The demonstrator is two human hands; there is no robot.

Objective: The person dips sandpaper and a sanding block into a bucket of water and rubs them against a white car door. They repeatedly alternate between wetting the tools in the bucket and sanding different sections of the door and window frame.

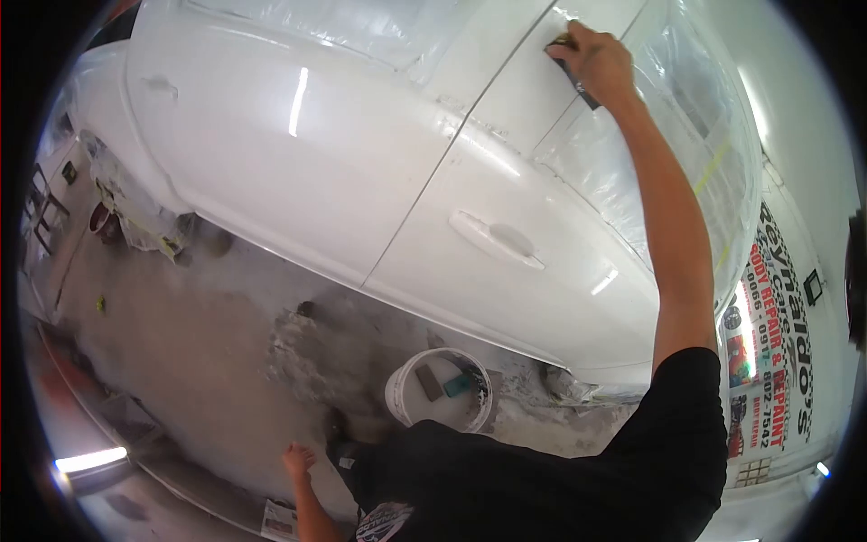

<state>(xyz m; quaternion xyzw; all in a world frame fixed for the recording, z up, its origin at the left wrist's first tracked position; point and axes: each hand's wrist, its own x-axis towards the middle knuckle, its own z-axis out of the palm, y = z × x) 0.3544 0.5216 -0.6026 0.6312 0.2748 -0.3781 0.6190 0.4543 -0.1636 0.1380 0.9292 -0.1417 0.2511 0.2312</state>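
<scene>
One white car body [361, 163], running from 10 o'clock across the centre to 4 o'clock, two door handles showing: the nearer handle [497, 239] close to the centre, the farther handle [160, 87] at 10 o'clock; one narrow dark door seam [424, 188], slanting from 12 o'clock down past the centre toward 7 o'clock; clear plastic film [664, 81] over the window area at 1 to 2 o'clock, yellow tape [712, 170] along its far part; one right hand [596, 63], at 1 o'clock, arm outstretched, thumb and fingers clamped on a dark, flat-edged block [582, 88]; the block lies against the white surface beside the film; one left hand [299, 459], at 7 o'clock, low over the floor [199, 334], well apart from the right, fingers loosely bent, too small to tell whether the tips meet; one white bucket [394, 394], at 6 o'clock, on the floor between the car and the black shirt [533, 479], containing a grey block [429, 383] and a teal block [459, 386], side by side; one dark chair [45, 208], at 9 o'clock; one banner [768, 361] with red and black lettering, at 3 to 4 o'clock; one lit tube [90, 460], at 8 o'clock.
</scene>
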